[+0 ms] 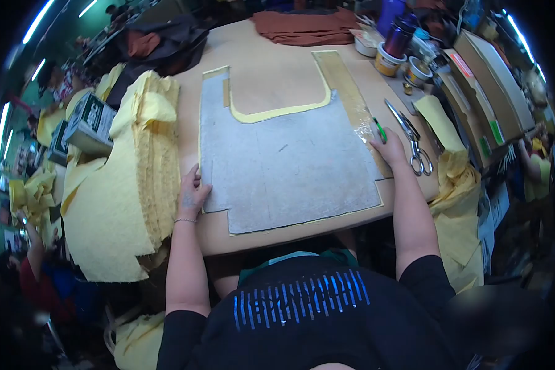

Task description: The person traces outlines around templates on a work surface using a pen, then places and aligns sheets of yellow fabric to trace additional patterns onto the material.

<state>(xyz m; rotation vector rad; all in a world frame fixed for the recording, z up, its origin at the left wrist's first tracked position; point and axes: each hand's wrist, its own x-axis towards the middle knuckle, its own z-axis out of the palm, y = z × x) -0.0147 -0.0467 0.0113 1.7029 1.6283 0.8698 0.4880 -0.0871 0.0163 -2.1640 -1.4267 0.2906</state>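
A grey U-shaped template [290, 160] lies flat on the table, with thin yellow sheet edges [283, 115] showing around it and a brown taped strip [346, 83] along its right side. My left hand [194, 192] rests at the template's lower left edge, fingers bent and pressed together; whether anything is between them is hidden. At the right edge, my right hand [388, 148] grips a green pen [380, 131]. Metal scissors [410, 137] lie just right of that hand, blades pointing away from me.
Stacked yellow sheets [129, 179] hang over the left table edge, beside a can [90, 123]. Brown fabric [305, 27] lies at the back. Tubs [390, 60] and a dark bottle [401, 37] stand back right, near cardboard [487, 92]. Other people sit at far left.
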